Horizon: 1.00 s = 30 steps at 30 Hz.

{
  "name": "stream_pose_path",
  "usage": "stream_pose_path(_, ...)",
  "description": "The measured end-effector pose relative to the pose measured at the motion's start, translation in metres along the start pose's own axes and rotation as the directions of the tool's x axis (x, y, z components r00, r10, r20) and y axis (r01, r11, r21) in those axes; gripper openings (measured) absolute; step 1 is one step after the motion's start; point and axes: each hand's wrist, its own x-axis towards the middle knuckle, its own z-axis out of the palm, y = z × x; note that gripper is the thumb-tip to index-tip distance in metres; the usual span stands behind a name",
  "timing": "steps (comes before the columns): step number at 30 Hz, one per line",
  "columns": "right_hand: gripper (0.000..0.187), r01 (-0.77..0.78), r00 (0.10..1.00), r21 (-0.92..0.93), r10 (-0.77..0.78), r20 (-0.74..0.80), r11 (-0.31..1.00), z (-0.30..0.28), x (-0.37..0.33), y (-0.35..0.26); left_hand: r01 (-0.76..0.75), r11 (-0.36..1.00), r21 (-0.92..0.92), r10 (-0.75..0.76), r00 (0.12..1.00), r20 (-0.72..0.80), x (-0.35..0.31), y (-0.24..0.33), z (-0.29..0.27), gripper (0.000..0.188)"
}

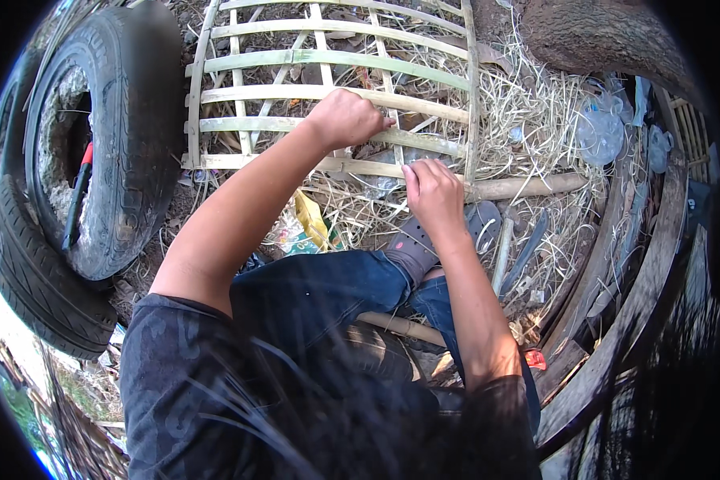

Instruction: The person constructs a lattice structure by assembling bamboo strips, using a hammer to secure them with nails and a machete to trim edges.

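A lattice of pale split-bamboo slats (336, 60) lies on the ground in front of me, its strips crossing and tied into side strips. My left hand (346, 118) is closed in a fist over the near-middle slats; what its fingers hold is hidden under them. Closer to me, my right hand (436, 192) pinches the nearest bamboo slat (360, 166) by the lattice's right corner, thumb toward the left. Just past that corner a thicker bamboo pole (528, 186) lies across the ground. My foot in a grey clog (414, 240) rests below the right hand.
Old tyres (128, 136) stand at the left, one with a red-and-black tool (78, 196) inside. Bamboo shavings (528, 120) litter the ground. A tree trunk (608, 36) is at the far right, with clear plastic (600, 136) and curved timber (640, 296) nearer. A yellow wrapper (310, 218) lies by my knee.
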Motion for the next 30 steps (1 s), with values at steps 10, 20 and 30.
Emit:
stream_pose_path(10, 0.015, 0.050, 0.995, 0.080, -0.057, 0.085, 0.996, -0.005, -0.003, 0.001, -0.038, 0.999, -0.021, 0.040, 0.997, 0.060, -0.005, -0.007, -0.002, 0.055)
stream_pose_path(20, 0.014, 0.040, 0.998, 0.047, -0.042, 0.043, 0.998, 0.001, -0.002, -0.003, -0.033, 0.999, 0.005, 0.033, 0.999, 0.039, -0.006, -0.010, -0.003, 0.053)
stream_pose_path(30, 0.013, 0.032, 0.998, 0.043, -0.034, 0.048, 0.999, 0.004, -0.004, 0.000, 0.082, 0.997, 0.004, -0.081, 0.986, 0.145, -0.003, -0.006, -0.006, 0.058)
